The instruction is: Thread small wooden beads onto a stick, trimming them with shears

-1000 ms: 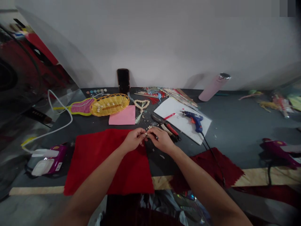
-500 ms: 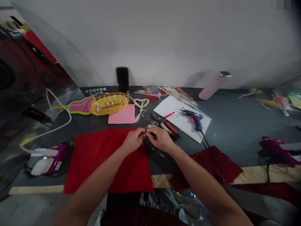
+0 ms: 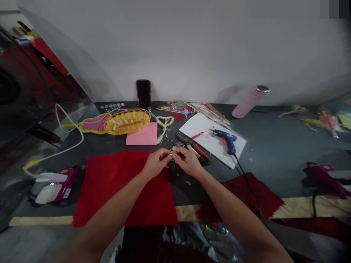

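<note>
Beads (image 3: 172, 155) pinched between both hands' grips.

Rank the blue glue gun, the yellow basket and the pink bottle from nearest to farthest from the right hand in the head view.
From the right hand:
1. Blue glue gun, just right, on white paper.
2. Yellow basket, far left.
3. Pink bottle, back right against the wall.

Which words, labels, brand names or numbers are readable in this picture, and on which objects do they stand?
None can be read.
Purple device: its white panel and small yellow mark are too blurred to read.
Blue glue gun: no legible text.
Pink bottle: no label visible.
Black phone: screen dark.
Dark box at left: pale marks, too small to read.
Left hand and right hand pinch small beads; no writing there.
</note>
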`<action>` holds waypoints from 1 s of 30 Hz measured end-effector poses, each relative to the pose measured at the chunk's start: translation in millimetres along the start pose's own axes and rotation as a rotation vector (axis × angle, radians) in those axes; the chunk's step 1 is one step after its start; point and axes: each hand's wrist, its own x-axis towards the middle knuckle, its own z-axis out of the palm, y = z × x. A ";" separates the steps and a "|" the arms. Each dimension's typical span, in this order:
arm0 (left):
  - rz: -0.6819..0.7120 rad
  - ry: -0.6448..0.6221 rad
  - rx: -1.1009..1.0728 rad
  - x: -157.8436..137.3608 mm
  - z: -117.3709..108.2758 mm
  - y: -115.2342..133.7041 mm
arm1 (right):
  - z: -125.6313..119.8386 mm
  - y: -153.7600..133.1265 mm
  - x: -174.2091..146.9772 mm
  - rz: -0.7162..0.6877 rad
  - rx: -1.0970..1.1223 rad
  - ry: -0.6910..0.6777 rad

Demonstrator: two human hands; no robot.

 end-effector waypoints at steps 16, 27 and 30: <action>-0.135 -0.084 -0.170 1.6 -5.5 6.1 | -3.9 7.1 -1.7 -0.105 0.004 0.004; -0.116 -0.093 -0.137 3.4 -6.0 2.5 | -5.6 3.2 -1.6 -0.092 -0.012 -0.064; -0.121 -0.097 -0.139 3.4 -6.0 1.7 | -3.6 4.7 -1.6 -0.090 -0.016 -0.066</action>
